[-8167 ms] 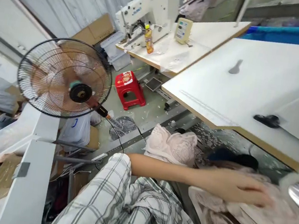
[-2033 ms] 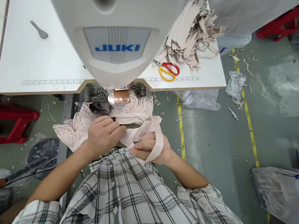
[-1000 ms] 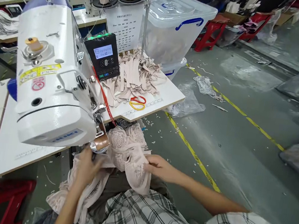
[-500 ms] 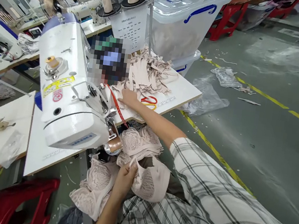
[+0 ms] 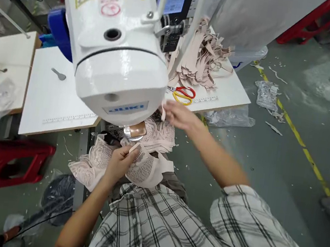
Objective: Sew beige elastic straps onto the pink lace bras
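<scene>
Nearest you, your left hand (image 5: 120,162) pinches the edge of the lace garment (image 5: 146,171), which hangs below the sewing machine (image 5: 116,52). It looks light, soft and floppy, so grip a seam rather than open lace. Farther right, your right hand (image 5: 179,116) is blurred and its grip cannot be told.

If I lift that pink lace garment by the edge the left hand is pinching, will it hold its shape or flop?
Likely floppy: the lace garment sags in soft folds around the left hand. Probably light, since a fingertip pinch seems enough to carry its edge. It may drag or snag when pulled, because part of it seems tucked beneath the sewing machine.
</scene>
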`<state>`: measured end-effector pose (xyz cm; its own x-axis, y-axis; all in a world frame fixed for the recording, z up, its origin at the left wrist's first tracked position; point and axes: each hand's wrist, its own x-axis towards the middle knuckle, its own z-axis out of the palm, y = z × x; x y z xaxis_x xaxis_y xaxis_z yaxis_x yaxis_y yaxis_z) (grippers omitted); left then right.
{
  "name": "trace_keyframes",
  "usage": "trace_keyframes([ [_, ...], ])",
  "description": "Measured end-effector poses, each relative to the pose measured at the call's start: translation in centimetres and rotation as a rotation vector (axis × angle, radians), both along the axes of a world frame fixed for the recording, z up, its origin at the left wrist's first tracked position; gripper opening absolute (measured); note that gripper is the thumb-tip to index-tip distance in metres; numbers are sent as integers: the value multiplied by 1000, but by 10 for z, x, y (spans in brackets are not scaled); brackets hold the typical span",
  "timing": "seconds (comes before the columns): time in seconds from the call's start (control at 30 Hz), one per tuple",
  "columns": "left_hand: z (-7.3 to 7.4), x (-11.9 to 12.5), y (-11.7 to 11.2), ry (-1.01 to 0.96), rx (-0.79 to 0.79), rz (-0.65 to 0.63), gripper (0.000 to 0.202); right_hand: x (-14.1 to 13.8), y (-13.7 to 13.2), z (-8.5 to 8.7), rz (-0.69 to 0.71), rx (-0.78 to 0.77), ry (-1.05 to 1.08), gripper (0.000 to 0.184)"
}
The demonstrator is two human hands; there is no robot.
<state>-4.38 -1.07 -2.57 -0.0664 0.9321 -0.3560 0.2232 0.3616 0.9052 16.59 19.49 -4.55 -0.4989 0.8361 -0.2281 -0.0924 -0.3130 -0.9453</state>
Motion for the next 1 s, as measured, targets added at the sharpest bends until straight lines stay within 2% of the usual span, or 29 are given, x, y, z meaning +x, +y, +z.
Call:
trace_keyframes([
  [0.07,2,-1,0,58,42,-40,42,13,-57,0,153,-121,73,34],
  [0.1,4,-1,0,79,62,-54,42,16,-80,2,232,-131,84,34],
  [0.17,7,1,1,114,96,-79,41,17,-114,10,327,-29,55,28],
  [0.27,13,5,2,157,127,-135,38,8,-131,24,345,197,-18,18],
  [0.37,17,8,3,204,148,-204,36,-1,-130,34,317,304,-65,19],
  [0.5,19,9,0,250,242,-272,32,-8,-133,35,238,422,-118,19],
  [0.57,15,13,-3,252,350,-255,24,-9,-136,33,189,341,-65,18],
  [0.67,3,25,-11,239,512,-155,19,-11,-136,30,127,110,32,20],
  [0.73,-5,32,-15,284,567,-53,18,-11,-129,30,107,26,49,22],
  [0.8,-7,33,-14,375,598,-33,19,-11,-117,30,121,-20,34,25],
  [0.93,6,15,2,566,763,-219,26,-14,-80,29,127,-67,30,34],
  [1.0,16,5,11,608,745,-205,28,-20,-62,26,110,2,2,34],
])
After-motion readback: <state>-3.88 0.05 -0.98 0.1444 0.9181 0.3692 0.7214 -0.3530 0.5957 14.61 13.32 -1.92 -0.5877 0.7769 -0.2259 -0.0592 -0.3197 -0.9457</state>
